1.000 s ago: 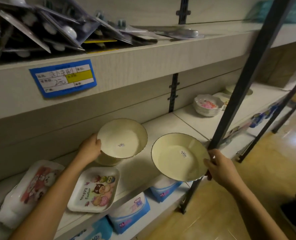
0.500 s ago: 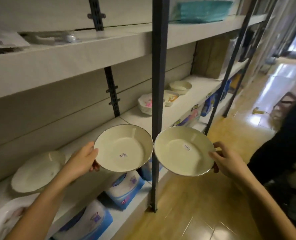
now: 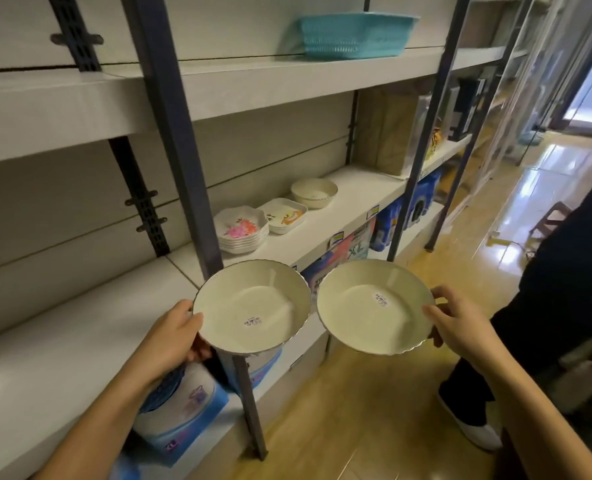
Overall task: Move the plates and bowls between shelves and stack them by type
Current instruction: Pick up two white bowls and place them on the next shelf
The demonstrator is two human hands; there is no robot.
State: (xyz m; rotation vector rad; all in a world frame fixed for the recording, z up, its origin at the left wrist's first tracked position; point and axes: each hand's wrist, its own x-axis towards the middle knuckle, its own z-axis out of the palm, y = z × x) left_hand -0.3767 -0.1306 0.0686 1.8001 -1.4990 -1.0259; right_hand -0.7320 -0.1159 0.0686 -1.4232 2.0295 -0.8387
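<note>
My left hand (image 3: 173,341) grips the left rim of a cream plate (image 3: 253,306) with a barcode sticker, held in front of a shelf post. My right hand (image 3: 460,323) grips the right rim of a second cream plate (image 3: 370,306) of the same kind, held over the floor. The two plates sit side by side, almost touching. Further along the middle shelf (image 3: 322,237) stand a stack of floral bowls (image 3: 240,230), a stack of square cartoon dishes (image 3: 284,214) and a cream bowl (image 3: 314,192).
A dark metal post (image 3: 180,150) rises right behind the left plate; another post (image 3: 422,140) stands further right. A teal basket (image 3: 353,36) sits on the top shelf. Blue packages fill the bottom shelf. A person in dark clothes and a white shoe (image 3: 474,431) stands at right.
Both plates have left the shelf and travelled right along the shelving with my hands. The view has swung right, bringing the floral bowls, square dishes and cream bowl closer.
</note>
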